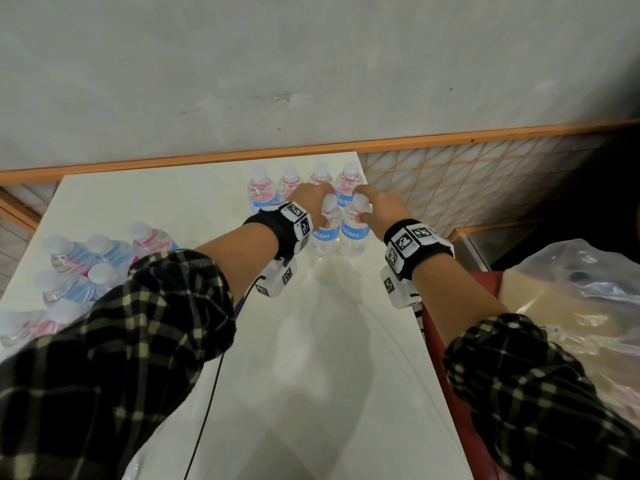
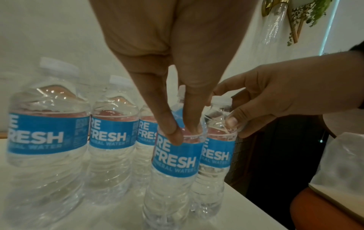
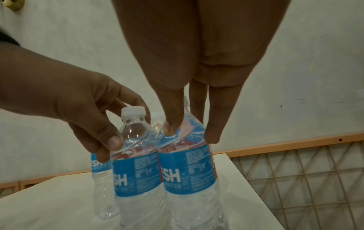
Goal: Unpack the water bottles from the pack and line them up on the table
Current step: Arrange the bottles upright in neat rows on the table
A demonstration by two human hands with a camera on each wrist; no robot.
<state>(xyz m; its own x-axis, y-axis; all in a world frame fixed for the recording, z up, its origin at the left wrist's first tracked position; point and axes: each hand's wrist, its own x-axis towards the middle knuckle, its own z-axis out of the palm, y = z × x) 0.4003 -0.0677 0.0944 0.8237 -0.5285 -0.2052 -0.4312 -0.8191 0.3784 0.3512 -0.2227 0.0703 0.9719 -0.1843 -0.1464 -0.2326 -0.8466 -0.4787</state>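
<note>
Two clear water bottles with blue labels stand side by side on the white table (image 1: 311,341). My left hand (image 1: 317,202) pinches the shoulder of the left bottle (image 1: 326,235), thumb and fingers (image 2: 173,133) just above its label (image 2: 175,163). My right hand (image 1: 365,206) pinches the right bottle (image 1: 355,233) the same way, fingers (image 3: 211,137) at its shoulder (image 3: 187,168). Behind them a row of several bottles (image 1: 304,183) stands by the table's far edge. The pack (image 1: 86,268), holding several more bottles, lies at the table's left.
A grey wall and an orange-trimmed lattice run behind the table. Beyond the table's right edge a clear plastic bag (image 1: 571,306) sits on a red seat (image 1: 436,327). A black cable (image 1: 214,393) hangs from my left wrist across the near table.
</note>
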